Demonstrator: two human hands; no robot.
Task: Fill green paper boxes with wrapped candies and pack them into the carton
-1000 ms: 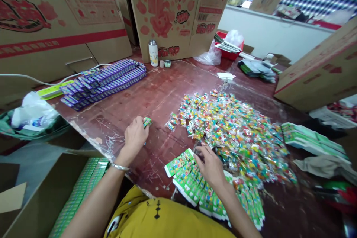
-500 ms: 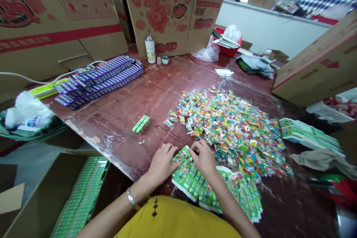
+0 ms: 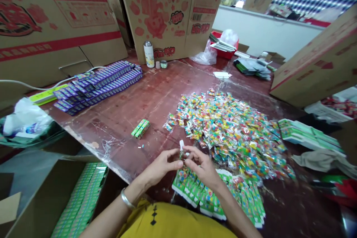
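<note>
Between my left hand [image 3: 166, 164] and my right hand [image 3: 201, 164] a small green candy box [image 3: 181, 153] stands on end, its white end flap sticking up. Fingers and thumbs of both hands are closed around it, hiding most of it. Below them lies a row of flat green candy boxes [image 3: 192, 189], overlapping one another at the table's near edge. A big heap of wrapped candies [image 3: 231, 130] spreads just beyond my right hand. Farther left on the table sit two filled-looking green boxes [image 3: 140, 128], side by side.
Purple boxes [image 3: 103, 87] are stacked at the back left. A white bottle [image 3: 149, 55] stands before a large carton [image 3: 164, 15]. At lower left an open carton [image 3: 41, 197] holds rows of green boxes. Flat green cartons [image 3: 309, 135] and a grey cloth [image 3: 323, 161] lie at right.
Both hands have lifted one green box off the row and brought it upright between them, fingers drawn together. The view has shifted slightly.
</note>
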